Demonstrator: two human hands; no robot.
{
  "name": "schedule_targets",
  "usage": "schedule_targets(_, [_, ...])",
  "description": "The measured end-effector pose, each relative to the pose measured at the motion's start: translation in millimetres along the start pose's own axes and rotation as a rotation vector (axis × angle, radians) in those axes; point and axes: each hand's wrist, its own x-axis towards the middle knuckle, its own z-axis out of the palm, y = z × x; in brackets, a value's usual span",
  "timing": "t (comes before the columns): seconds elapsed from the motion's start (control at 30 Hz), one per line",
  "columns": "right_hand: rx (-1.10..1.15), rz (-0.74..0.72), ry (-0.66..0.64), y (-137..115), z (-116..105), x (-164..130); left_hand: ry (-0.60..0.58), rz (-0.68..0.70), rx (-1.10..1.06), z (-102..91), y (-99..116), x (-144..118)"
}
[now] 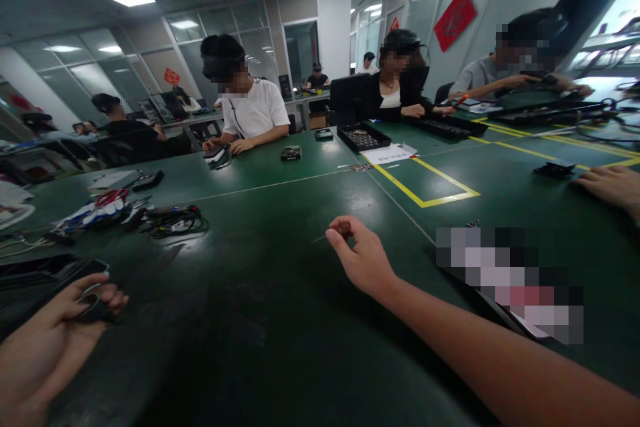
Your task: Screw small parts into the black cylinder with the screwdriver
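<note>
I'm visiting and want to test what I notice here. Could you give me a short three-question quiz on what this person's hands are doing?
1. True or false: the right hand pinches a thin, pin-like tool in its fingers above the green table.
2. What does the left hand hold? A) a small dark object B) a white cup C) nothing
3. What colour is the tape rectangle marked on the table beyond the right hand?

Key: 1 true. 2 A, a small dark object; what it is cannot be told. 3 yellow.
</note>
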Motion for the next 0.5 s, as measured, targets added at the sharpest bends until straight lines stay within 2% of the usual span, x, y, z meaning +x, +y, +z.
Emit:
schedule_targets(0.1, [0.002,-0.020,-0.006,0.4,-0.2,-0.4,-0.211,0.023,-0.009,36.9,-2.6,-2.8])
schedule_targets(0.2, [-0.011,-0.024,-0.008,-0.9,-1.9,0.4,-0.432,0.112,0.008,82.5,-9.6,-10.6])
schedule_targets(0.27, [-0.018,-0.015,-0.018,-2.4,-3.4,1.2,-0.492,0.137,0.012,113.7,-18.3,-15.9])
schedule_targets(0.37, [-0.017,-0.005,-0.008,-3.9,-5.3,1.7,-0.671,0.249,0.048,156.7,-36.6,-25.7])
schedule_targets(0.5, [0.003,-0.005,0.055,-4.2,-7.0,0.0,-0.810,0.488,0.424,198.5,-65.8,-47.5])
